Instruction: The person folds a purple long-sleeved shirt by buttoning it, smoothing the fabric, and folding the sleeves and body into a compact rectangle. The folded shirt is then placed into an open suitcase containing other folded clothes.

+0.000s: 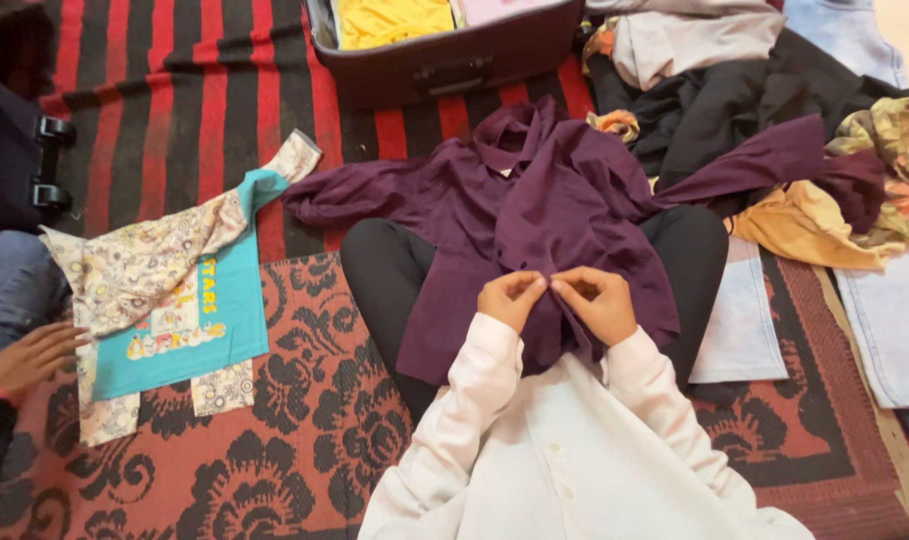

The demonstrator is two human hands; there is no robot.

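A dark purple shirt [534, 205] lies spread over my crossed legs in black trousers, collar pointing away from me. My left hand [511, 298] and my right hand [596, 300] meet at the shirt's front placket near my lap. Both pinch the purple cloth with fingertips almost touching each other. White sleeves cover my arms. One purple sleeve trails to the left on the rug, the other stretches right over the clothes pile.
An open dark suitcase [444, 62] with yellow and pink clothes stands ahead. A teal child's garment with floral trim [179, 290] lies left, another person's hand [32, 355] beside it. A heap of clothes [774, 100] fills the right, with pale jeans [889, 320] on the rug.
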